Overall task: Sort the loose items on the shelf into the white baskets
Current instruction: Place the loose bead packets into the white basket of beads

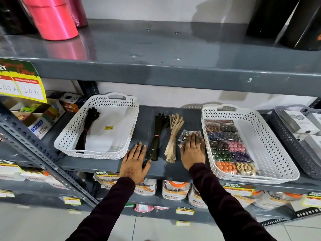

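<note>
Right hand [192, 150], fingers extended and flat, lies over a small packet of buttons [185, 135] on the shelf [147, 117], just left of the right white basket [271, 148] holding similar packets. Left hand [134, 162], open and empty, rests beside the dark zipper bundle [156, 140], whose long axis runs front to back.

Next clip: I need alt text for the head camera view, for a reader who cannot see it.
Two hands lie flat on a grey shelf between two white baskets: the left hand beside a dark bundle and a tan bundle, the right hand over a small packet. The left basket holds one dark bundle, the right basket button packs.
</note>
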